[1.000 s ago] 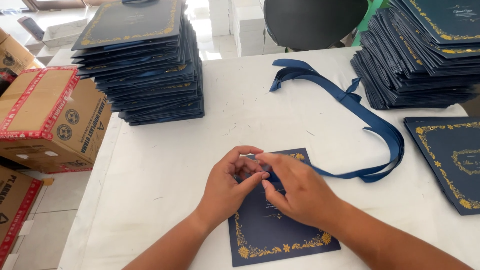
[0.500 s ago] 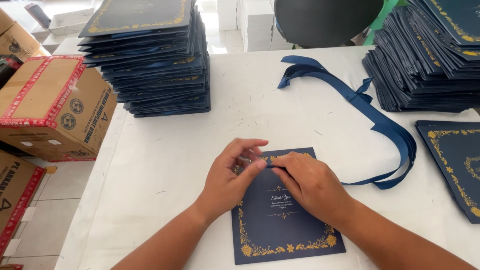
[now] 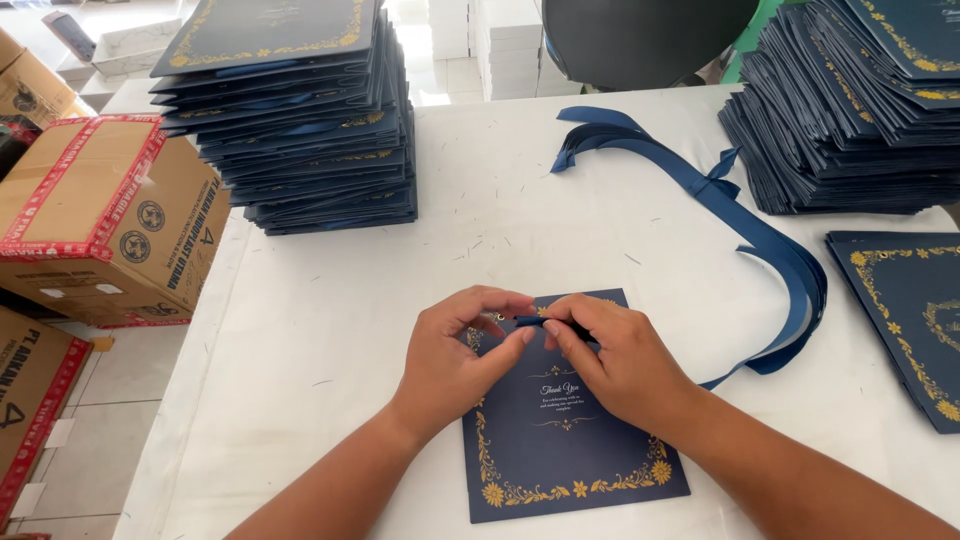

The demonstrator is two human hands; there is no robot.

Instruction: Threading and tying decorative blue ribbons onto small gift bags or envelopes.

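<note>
A flat navy paper bag (image 3: 570, 440) with a gold floral border lies on the white table (image 3: 330, 330) in front of me. My left hand (image 3: 455, 365) and my right hand (image 3: 610, 360) meet at the bag's top edge. Both pinch the end of a navy ribbon (image 3: 790, 270) between thumb and fingertips near a small hole in the bag. The ribbon runs from under my right hand out to the right. It joins a bundle of ribbons that curves up toward the table's back.
A tall stack of the same navy bags (image 3: 290, 120) stands at the back left, another stack (image 3: 860, 110) at the back right. One more bag (image 3: 915, 320) lies at the right edge. Cardboard boxes (image 3: 95, 220) sit left of the table. A dark chair back (image 3: 640, 40) is behind.
My hands have drawn closer together at the bag's top edge, the right hand sliding slightly down and left. The ribbon end is now pinched between both hands.
</note>
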